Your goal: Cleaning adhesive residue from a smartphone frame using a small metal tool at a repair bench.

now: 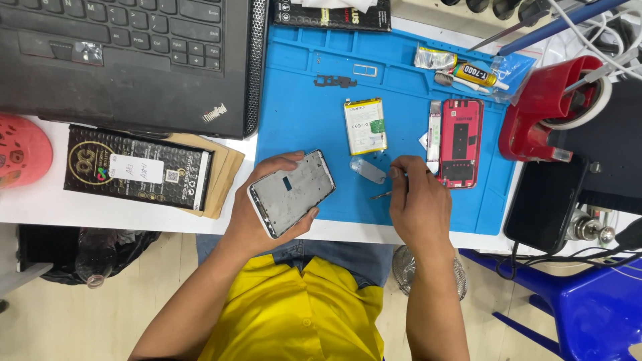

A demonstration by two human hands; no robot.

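Observation:
My left hand point(257, 214) grips an opened phone frame point(292, 193) with a grey inner plate, held tilted over the front edge of the blue work mat point(314, 120). My right hand point(420, 204) rests on the mat beside it, fingers pinched on a thin metal tool point(382, 195) whose tip pokes out to the left. Just beyond the fingers lies a small clear plastic piece point(368, 170). A white phone battery point(365, 126) lies farther back on the mat. To the right sits a red phone back part point(461, 142).
A black laptop point(127, 60) fills the back left. A black packet point(137, 167) lies on brown envelopes at the left. A glue tube point(473, 73), a small black bracket point(334, 81), a red tape dispenser point(548, 107) and a dark phone point(545, 204) sit at the right. A blue stool point(588, 301) stands below.

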